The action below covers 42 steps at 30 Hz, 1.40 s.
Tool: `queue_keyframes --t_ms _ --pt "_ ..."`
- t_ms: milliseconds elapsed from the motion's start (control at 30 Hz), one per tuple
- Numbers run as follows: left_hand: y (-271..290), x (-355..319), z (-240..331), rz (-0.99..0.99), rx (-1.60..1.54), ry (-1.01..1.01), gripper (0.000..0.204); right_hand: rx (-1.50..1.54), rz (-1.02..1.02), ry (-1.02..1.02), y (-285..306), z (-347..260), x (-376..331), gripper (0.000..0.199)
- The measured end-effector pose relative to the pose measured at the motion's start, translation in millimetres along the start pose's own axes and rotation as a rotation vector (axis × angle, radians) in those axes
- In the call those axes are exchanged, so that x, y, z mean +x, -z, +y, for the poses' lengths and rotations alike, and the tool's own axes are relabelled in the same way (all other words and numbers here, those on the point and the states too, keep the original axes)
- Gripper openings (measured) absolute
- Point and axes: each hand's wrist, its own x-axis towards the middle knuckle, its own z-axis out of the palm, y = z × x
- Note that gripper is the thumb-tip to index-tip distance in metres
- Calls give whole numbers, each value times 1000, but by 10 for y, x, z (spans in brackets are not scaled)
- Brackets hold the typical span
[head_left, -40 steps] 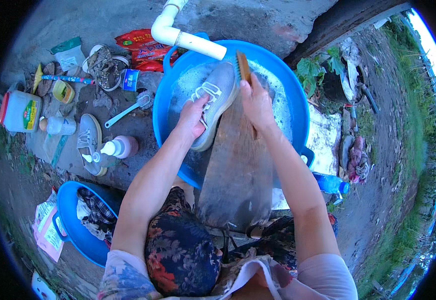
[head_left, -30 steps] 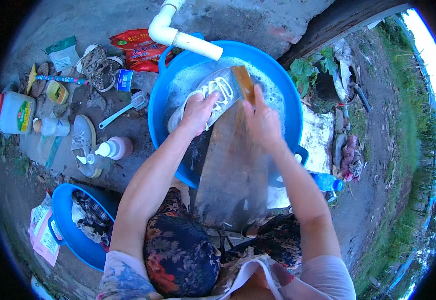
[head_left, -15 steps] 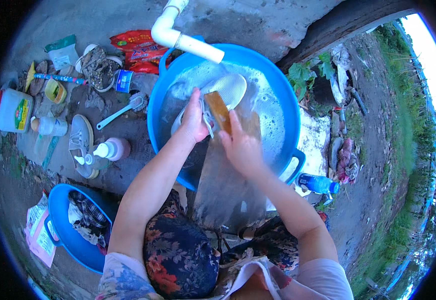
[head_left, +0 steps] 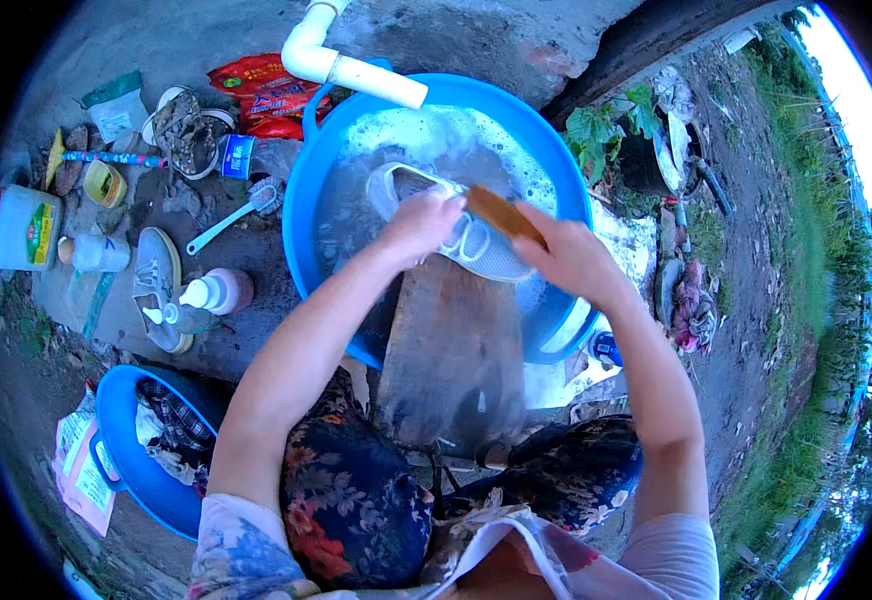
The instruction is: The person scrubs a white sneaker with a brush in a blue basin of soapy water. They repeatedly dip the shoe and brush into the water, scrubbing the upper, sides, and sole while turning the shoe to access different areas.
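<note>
A light grey lace-up shoe [head_left: 486,255] lies over the soapy water of a big blue basin [head_left: 293,225], its toe toward the right and its upper facing up. My left hand [head_left: 422,228] is closed on it near the tongue and laces. In my right hand [head_left: 578,262] is a wooden-backed scrubbing brush [head_left: 501,214], held at its right end. The brush lies across the laced front of the shoe, its bristles out of sight. A wet wooden board [head_left: 451,350] slants from the basin toward my knees, its top end under the shoe.
White pipe [head_left: 381,82] juts over the basin's far rim. To the left are a matching shoe [head_left: 156,285], a pump bottle [head_left: 218,291], a long-handled brush [head_left: 236,215] and a red bag [head_left: 266,90]. A smaller blue tub [head_left: 146,480] with cloths stands lower left; a blue-labelled bottle [head_left: 606,348] lies right.
The shoe has turned from sole up to upper up, its toe swinging rightward. My right hand has moved right with the brush, while my left hand has shifted its grip toward the laces.
</note>
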Motion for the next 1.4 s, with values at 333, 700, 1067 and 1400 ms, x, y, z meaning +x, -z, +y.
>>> queue_keyframes --t_ms 333,700,1067,1400 --pt "-63 66 -245 68 141 -119 29 -64 -206 58 -28 385 103 49" --pt "111 59 46 219 743 -514 32 331 -89 -452 -267 361 347 49" --pt "-30 38 -301 72 539 -581 41 244 236 -137 -709 -71 491 55" --pt "-19 34 -323 60 563 -648 35 157 273 -195 -777 96 818 54"
